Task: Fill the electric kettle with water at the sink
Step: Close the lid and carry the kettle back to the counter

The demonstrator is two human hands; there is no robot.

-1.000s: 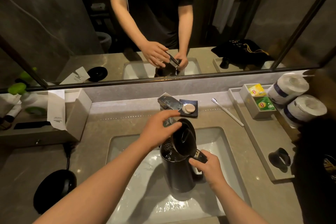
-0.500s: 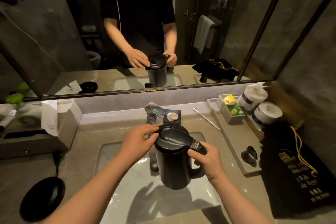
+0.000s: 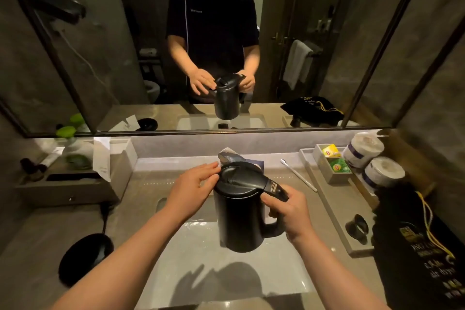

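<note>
The black electric kettle [image 3: 239, 211] hangs upright above the white sink basin [image 3: 226, 274], its lid down. My right hand [image 3: 289, 211] is wrapped around the kettle's handle and carries it. My left hand [image 3: 193, 189] is beside the lid's left edge, fingers spread, fingertips touching or nearly touching the rim. The faucet [image 3: 230, 156] stands just behind the kettle and is mostly hidden by it. No water stream is visible.
The kettle's round black base [image 3: 84, 257] with its cord lies on the counter at left. A grey organiser box [image 3: 75, 184] stands at back left. At right are a tray [image 3: 334, 211] with tea bags [image 3: 336, 161], toilet rolls [image 3: 375, 161], a toothbrush [image 3: 298, 175] and a black bag [image 3: 422, 254].
The kettle's lid went from open to closed. The kettle has risen out of the basin away from the faucet, and my left hand came off the lid to its side.
</note>
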